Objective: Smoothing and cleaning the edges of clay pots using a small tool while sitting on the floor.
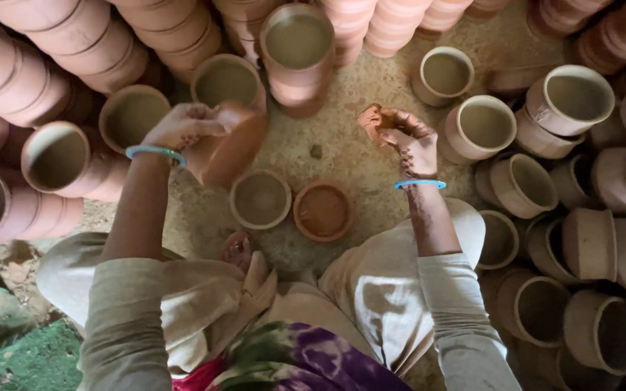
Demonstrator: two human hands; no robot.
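Terracotta cup (227,148) tilted in left hand (182,124), grip closed on its rim, mouth turned away. Right hand (407,137) clenched on a reddish wet rag (374,119), held clear. Shallow dish of red slip (323,211) sits on the floor between the knees, within reach.

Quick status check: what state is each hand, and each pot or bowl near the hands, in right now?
left hand: gripping a tilted reddish clay pot
right hand: closed on a rust-coloured lump
pale bowl: upright on ground, empty
reddish bowl: upright beside it, wet-looking
stacked pots: lying sideways
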